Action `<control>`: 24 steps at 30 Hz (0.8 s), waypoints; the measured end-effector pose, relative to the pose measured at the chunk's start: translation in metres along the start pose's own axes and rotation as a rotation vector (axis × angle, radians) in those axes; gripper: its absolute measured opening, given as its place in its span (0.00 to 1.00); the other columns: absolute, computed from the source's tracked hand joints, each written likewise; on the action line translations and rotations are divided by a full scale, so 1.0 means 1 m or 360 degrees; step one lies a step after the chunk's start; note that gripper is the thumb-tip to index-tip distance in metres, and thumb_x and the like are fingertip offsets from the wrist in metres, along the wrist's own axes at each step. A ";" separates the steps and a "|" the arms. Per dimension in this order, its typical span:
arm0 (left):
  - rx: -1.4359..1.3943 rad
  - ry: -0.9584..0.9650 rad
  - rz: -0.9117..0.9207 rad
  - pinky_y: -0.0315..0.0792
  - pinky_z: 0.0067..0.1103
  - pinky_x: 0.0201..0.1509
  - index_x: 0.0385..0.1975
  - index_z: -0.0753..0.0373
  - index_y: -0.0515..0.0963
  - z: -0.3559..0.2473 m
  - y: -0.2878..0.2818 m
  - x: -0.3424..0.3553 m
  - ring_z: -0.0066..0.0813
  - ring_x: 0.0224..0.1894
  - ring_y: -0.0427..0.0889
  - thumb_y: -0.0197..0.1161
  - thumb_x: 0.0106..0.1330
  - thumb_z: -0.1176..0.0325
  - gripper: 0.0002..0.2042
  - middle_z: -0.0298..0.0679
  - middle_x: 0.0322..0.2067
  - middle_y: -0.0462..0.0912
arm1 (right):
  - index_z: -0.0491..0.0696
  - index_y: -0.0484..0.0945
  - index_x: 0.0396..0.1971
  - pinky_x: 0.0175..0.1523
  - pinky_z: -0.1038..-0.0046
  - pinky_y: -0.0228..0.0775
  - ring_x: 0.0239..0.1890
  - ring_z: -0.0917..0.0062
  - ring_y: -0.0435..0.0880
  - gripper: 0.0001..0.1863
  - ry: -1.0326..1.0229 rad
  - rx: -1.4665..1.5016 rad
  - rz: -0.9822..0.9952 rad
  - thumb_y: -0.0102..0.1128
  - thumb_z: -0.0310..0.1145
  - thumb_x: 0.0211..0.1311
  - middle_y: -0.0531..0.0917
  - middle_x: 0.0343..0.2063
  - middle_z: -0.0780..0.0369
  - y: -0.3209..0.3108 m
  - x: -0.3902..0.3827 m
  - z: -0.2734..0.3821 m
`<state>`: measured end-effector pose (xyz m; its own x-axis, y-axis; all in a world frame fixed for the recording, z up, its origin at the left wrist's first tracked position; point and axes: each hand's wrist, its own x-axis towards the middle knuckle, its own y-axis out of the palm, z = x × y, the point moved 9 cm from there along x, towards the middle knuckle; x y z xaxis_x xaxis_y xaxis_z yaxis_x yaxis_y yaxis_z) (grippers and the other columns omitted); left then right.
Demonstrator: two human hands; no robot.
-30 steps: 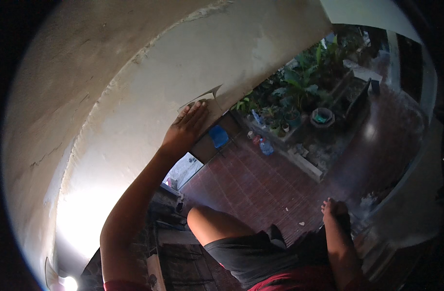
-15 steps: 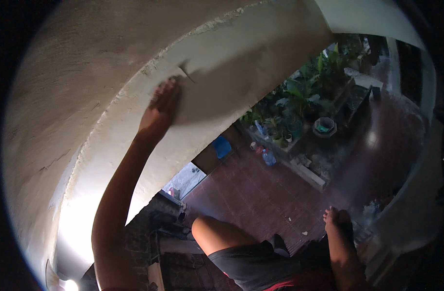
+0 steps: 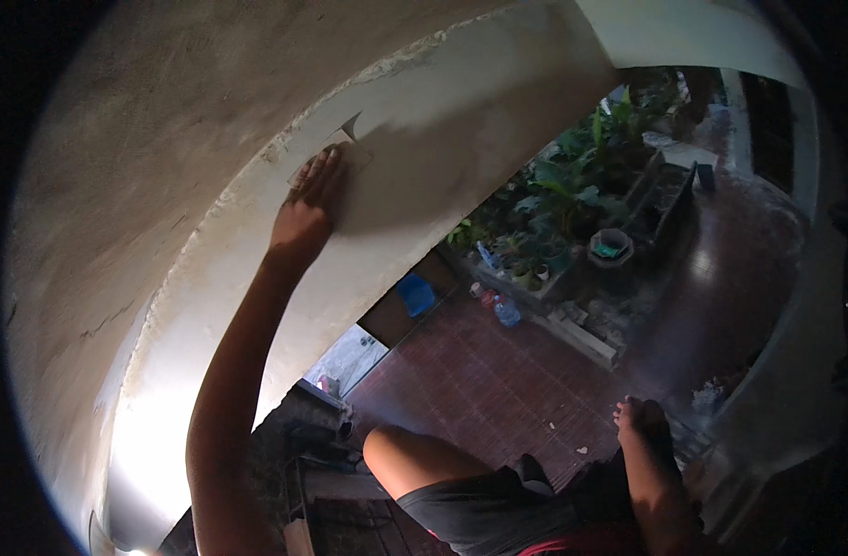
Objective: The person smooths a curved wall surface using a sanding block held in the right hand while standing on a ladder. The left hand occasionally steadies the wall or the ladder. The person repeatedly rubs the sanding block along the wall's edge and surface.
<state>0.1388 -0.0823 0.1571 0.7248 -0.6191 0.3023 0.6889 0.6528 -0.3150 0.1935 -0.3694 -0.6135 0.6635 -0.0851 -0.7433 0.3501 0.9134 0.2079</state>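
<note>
My left hand (image 3: 310,199) is raised against the pale plastered surface (image 3: 470,111), just below its rough ridge. Its fingers are pressed together over a thin squarish sheet (image 3: 355,159) with a curled corner, holding it to the plaster. A broad shadow falls to the right of the hand. Low at the right, my right hand (image 3: 634,419) has curled fingers beside my dark shorts; whatever it grips is too dark to make out.
Far below lie a red tiled floor (image 3: 479,380), my bare knee (image 3: 396,454), a blue chair (image 3: 415,295), a large plastic bottle (image 3: 505,311), leafy plants (image 3: 563,190) and an octagonal planter (image 3: 610,246). A glaring light shines at the lower left.
My left hand has moved up and left with the sheet, from the lower edge toward the ridge, and a shadow now spreads beside it. My right hand stays low at the right.
</note>
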 end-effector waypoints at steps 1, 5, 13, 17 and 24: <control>0.0015 -0.0109 0.0088 0.54 0.29 0.64 0.58 0.63 0.59 0.009 0.007 0.001 0.39 0.62 0.56 0.49 0.57 0.78 0.25 0.42 0.61 0.56 | 0.52 0.68 0.51 0.24 0.75 0.63 0.23 0.76 0.72 0.17 -0.0004 0.0047 0.0072 0.42 0.39 0.64 0.78 0.37 0.60 0.003 0.004 -0.002; 0.0182 -0.0369 -0.0057 0.48 0.27 0.67 0.59 0.62 0.57 0.030 -0.003 0.004 0.38 0.64 0.51 0.47 0.56 0.79 0.27 0.43 0.63 0.51 | 0.57 0.70 0.47 0.22 0.75 0.60 0.22 0.77 0.70 0.13 -0.0049 0.0086 -0.0025 0.43 0.38 0.63 0.77 0.34 0.62 -0.006 0.031 -0.013; -0.0072 -0.0205 0.0159 0.47 0.28 0.67 0.59 0.63 0.57 0.032 -0.002 0.013 0.36 0.64 0.51 0.52 0.57 0.76 0.27 0.44 0.62 0.53 | 0.54 0.70 0.47 0.30 0.69 0.67 0.24 0.74 0.74 0.15 -0.0091 0.0115 0.0151 0.43 0.39 0.62 0.78 0.35 0.63 0.001 0.049 -0.018; -0.0030 0.0007 0.0033 0.47 0.29 0.67 0.57 0.67 0.59 0.010 0.004 0.009 0.36 0.64 0.53 0.53 0.55 0.78 0.26 0.44 0.62 0.54 | 0.53 0.70 0.47 0.30 0.69 0.67 0.23 0.75 0.73 0.16 -0.0097 0.0019 0.0005 0.43 0.39 0.62 0.78 0.34 0.63 -0.001 0.024 -0.009; -0.0146 -0.0023 0.0013 0.49 0.29 0.67 0.55 0.65 0.62 -0.022 0.013 0.011 0.36 0.63 0.55 0.51 0.53 0.80 0.25 0.44 0.60 0.58 | 0.53 0.66 0.51 0.37 0.72 0.66 0.28 0.76 0.73 0.19 -0.0206 -0.0071 0.0041 0.43 0.42 0.62 0.76 0.40 0.62 -0.003 0.004 0.011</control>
<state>0.1553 -0.0901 0.1368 0.7309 -0.6068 0.3122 0.6806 0.6148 -0.3984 0.2023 -0.3768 -0.6102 0.7527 -0.1097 -0.6491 0.3041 0.9325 0.1950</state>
